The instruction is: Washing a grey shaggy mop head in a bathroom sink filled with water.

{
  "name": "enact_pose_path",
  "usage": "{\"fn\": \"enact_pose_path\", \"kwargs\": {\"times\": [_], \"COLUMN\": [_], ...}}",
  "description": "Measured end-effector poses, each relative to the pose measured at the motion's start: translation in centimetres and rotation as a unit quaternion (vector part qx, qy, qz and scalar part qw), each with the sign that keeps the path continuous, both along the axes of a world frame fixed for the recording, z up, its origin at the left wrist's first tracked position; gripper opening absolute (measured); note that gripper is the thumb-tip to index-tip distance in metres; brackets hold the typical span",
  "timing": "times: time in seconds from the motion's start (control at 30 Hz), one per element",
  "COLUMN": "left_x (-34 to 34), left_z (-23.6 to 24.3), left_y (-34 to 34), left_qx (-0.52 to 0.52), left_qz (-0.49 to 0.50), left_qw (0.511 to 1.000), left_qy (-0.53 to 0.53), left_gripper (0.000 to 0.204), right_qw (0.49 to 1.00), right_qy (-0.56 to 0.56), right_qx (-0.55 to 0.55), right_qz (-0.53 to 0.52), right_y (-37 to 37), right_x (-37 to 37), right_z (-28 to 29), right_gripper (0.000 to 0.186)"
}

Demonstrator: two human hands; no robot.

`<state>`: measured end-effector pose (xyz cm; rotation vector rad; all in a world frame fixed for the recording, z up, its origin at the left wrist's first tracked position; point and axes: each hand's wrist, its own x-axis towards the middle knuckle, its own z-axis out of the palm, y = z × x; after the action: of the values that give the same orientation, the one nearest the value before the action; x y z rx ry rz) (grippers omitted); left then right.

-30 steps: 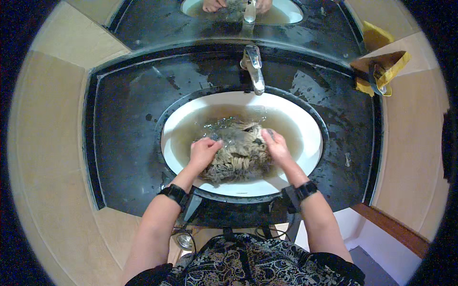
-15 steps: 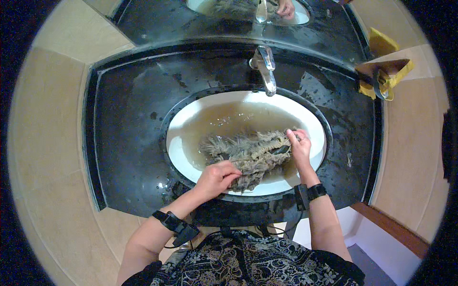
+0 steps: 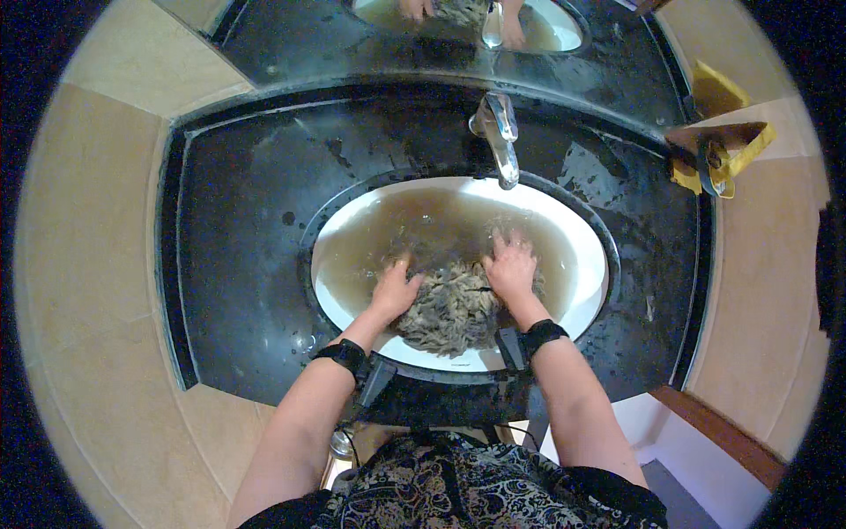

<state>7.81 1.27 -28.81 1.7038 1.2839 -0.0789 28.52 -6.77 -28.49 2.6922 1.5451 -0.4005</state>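
Observation:
A shaggy grey-beige piece, like a fluffy cover or long-pile cloth, lies soaked and bunched in the white oval sink. Murky brown water fills much of the basin. My left hand rests at the left side of the shaggy piece, thumb apart, its fingertips dipping into the water. On the other side, my right hand lies palm down with its fingers spread, partly under the surface, against the piece's right edge. Part of the shaggy piece is hidden under the cloudy water.
Behind the basin stands a chrome tap, its spout over the rim. The sink is set in a wet black countertop. A yellow and brown holder is at the right wall. A mirror rises at the back.
Both hands have let go of the stretched-out shaggy piece. It now sits bunched lower in the basin. My hands have moved closer together and forward into the water.

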Motion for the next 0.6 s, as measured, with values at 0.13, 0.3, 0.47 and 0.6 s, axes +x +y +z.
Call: {"fn": "enact_pose_path", "kwargs": {"times": [0.13,0.3,0.47,0.6], "left_x": [3.2,4.0,3.7,4.2], "left_z": [2.4,2.4,0.4,2.3], "left_y": [0.5,0.5,0.2,-2.1], "left_qx": [-0.257,-0.220,-0.089,0.062], "left_qz": [0.194,0.186,-0.070,-0.169], "left_qw": [0.927,0.939,0.993,0.983], "left_qy": [-0.192,-0.186,-0.035,0.041], "left_gripper": [0.081,0.078,0.047,0.039], "right_qw": [0.985,0.936,0.940,0.924], "right_qy": [0.153,0.313,0.329,0.342], "right_qx": [0.010,0.154,0.050,0.168], "right_qz": [-0.075,0.058,0.074,0.014], "right_y": [0.5,0.7,-0.4,1.4], "right_x": [0.9,-1.9,-0.2,1.5], "right_z": [-1.0,5.7,6.8,5.6], "right_gripper": [0.035,0.041,0.042,0.028]}}
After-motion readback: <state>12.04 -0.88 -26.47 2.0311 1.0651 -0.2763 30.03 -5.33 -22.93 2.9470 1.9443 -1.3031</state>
